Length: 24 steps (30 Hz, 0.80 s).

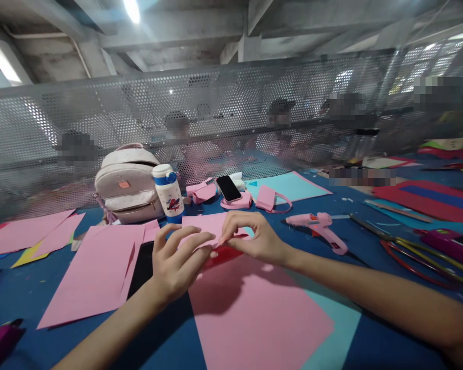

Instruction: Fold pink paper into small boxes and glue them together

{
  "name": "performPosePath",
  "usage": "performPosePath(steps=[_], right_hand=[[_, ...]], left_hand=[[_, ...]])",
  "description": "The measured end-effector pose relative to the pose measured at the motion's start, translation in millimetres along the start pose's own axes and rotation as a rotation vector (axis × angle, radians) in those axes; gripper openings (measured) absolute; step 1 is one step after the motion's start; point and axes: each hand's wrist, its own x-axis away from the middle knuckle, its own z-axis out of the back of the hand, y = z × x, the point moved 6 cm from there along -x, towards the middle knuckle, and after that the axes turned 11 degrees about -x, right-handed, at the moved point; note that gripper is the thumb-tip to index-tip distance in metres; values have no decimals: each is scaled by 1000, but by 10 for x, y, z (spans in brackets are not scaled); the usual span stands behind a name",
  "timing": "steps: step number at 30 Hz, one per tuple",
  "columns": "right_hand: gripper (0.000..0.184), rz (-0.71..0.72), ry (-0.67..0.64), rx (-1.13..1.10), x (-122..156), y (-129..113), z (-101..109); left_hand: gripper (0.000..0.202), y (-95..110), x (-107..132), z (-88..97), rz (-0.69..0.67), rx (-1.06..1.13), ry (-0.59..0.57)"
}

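Blue covered the table; nearest was a big pink sheet; above it, the right hand pinched a small pink bit, mostly hidden; the left hand bent its fingers beside it, but one could not tell if they gripped it; farther off lay a pink glue gun; then stood a bottle and a pale bag; last, a metal fence with holes.

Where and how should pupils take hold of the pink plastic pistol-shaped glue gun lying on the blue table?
Probably best by the glue gun's pink handle, coming from the near right: the handle slants out that way, while the nozzle points left. I'd keep fingers clear of the nozzle and the translucent glue stick at the back.
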Motion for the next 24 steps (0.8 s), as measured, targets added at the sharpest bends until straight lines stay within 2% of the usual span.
performPosePath(steps=[8,12,18,22,24], right_hand=[[12,35,-29,9,-17,-23,30],[11,54,46,49,-68,-10,194],[9,33,76,61,-89,58,267],[9,7,86,55,-81,101,269],[9,1,93,45,-85,114,281]], left_hand=[[20,-23,7,39,-143,-121,28],[23,-127,-22,46,-92,-125,-6],[31,-215,-17,-13,3,77,-119],[29,-66,-128,103,29,201,-149],[28,46,-175,186,70,321,-221]])
